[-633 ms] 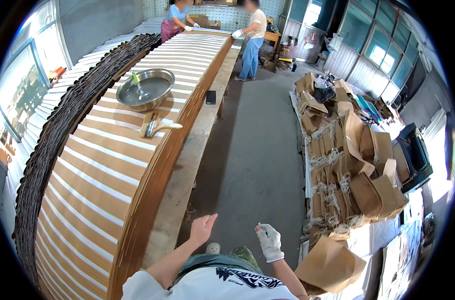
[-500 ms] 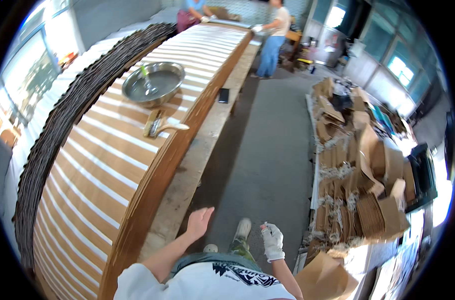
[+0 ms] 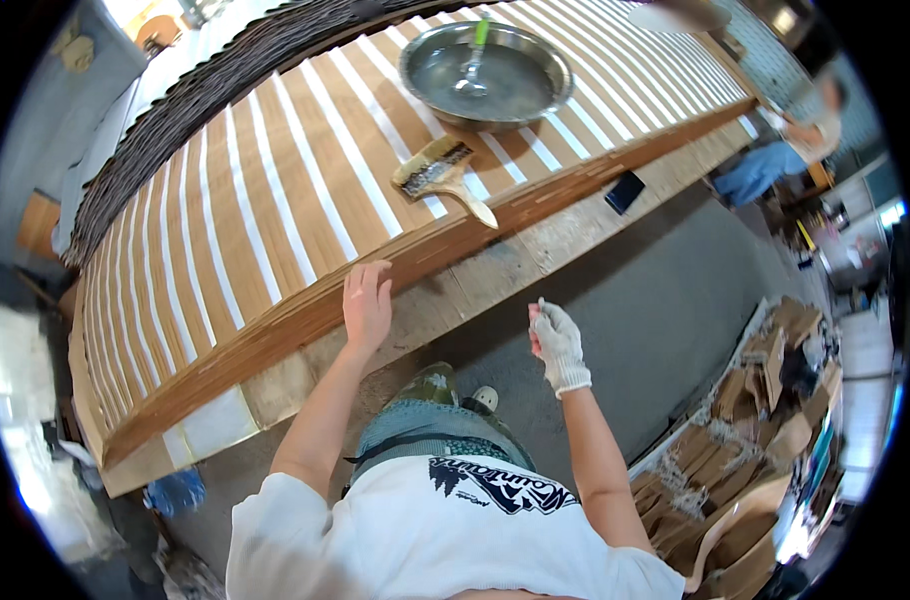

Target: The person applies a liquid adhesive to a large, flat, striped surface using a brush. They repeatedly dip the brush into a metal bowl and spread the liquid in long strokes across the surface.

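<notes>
My bare left hand [image 3: 367, 305] is at the near edge of a thick stack of brown sheets [image 3: 275, 285], fingers stretched out and holding nothing; whether it touches the edge is hard to tell. White stripes run across the stack. My right hand [image 3: 557, 345], in a white glove with bare fingertips showing, hangs over the floor beside the table with its fingers curled in; nothing shows in them. A wide flat brush [image 3: 437, 170] with a wooden handle lies on the stack, handle toward me. Behind it, a metal basin [image 3: 410, 85] holds greyish liquid and a green-handled tool [image 3: 478, 45].
A dark phone [image 3: 625, 192] rests on the wooden table ledge [image 3: 495, 270]. A long dark layered pile [image 3: 190, 125] borders the stack's far side. Brown paper pieces [image 3: 735, 440] lie in a heap at the lower right. Another person [image 3: 790, 145] stands at the far right end.
My view has turned left and I am closer to the stack. My left hand has come up to its near edge; my right hand has moved nearer the table, still curled.
</notes>
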### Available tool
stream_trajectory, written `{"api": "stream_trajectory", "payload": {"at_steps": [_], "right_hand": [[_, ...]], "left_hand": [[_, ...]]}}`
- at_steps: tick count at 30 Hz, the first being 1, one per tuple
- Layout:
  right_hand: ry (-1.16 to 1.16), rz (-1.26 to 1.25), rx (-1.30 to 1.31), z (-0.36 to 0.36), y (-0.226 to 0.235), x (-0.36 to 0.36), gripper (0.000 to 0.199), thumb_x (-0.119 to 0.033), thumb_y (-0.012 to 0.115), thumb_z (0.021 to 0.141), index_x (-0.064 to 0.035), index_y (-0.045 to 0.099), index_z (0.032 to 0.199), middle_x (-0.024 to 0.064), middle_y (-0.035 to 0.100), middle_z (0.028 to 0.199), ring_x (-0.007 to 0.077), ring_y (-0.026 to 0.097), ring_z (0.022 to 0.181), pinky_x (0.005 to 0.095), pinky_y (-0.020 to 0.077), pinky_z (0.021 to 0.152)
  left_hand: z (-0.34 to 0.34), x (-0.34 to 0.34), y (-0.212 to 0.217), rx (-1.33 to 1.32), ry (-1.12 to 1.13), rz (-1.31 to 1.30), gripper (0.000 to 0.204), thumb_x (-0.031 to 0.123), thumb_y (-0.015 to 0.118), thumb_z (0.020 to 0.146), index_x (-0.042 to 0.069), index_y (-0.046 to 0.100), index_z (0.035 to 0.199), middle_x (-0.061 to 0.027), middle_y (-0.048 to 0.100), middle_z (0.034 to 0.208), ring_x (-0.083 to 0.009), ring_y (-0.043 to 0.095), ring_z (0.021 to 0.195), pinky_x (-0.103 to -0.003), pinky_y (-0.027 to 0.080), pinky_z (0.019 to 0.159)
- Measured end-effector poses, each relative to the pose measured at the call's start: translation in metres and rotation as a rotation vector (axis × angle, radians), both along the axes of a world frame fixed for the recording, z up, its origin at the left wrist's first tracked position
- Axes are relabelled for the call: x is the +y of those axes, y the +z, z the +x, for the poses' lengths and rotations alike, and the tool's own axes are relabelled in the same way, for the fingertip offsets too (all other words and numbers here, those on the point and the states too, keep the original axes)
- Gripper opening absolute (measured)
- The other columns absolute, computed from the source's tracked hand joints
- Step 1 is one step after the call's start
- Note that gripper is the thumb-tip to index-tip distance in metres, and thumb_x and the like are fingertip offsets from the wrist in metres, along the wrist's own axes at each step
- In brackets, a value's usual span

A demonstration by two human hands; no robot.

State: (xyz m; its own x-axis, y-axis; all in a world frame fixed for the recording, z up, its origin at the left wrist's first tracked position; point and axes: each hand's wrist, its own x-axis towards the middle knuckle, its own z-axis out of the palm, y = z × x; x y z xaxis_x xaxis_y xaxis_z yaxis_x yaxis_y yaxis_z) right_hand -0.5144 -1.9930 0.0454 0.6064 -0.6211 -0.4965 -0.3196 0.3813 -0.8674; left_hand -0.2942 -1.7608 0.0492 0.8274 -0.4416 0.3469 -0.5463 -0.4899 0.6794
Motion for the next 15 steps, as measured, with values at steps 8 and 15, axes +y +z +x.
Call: {"api": "stream_trajectory", "payload": {"at_steps": [8,15], "right_hand": [[-0.229,0.418,-0.029,0.167,-0.071,-0.069,0.031,-0.022,0.066,0.098,-0.0089,0.054,0.123,0.0084,0.058,0.098,0.0170,0.055,0.067,0.0300,0.0478,0.055],[0.045,0.468,0.043,0.186,-0.040,-0.102,0.035,-0.018,0.066,0.097,-0.0021,0.056,0.126,0.0098,0.066,0.096,0.0220,0.066,0.079,0.0318,0.0554,0.066]], "left_hand": [[0.087,-0.050,-0.026,-0.142,0.065,0.245,0.037,0.031,0.072,0.086,0.021,0.070,0.122,-0.0106,0.058,0.123,-0.0342,0.052,0.114,-0.048,0.043,0.095],[0.089,-0.063,-0.048,-0.102,0.089,0.340,0.042,0.030,0.073,0.086,0.028,0.067,0.127,-0.0074,0.051,0.131,-0.0335,0.045,0.118,-0.049,0.038,0.101]]}}
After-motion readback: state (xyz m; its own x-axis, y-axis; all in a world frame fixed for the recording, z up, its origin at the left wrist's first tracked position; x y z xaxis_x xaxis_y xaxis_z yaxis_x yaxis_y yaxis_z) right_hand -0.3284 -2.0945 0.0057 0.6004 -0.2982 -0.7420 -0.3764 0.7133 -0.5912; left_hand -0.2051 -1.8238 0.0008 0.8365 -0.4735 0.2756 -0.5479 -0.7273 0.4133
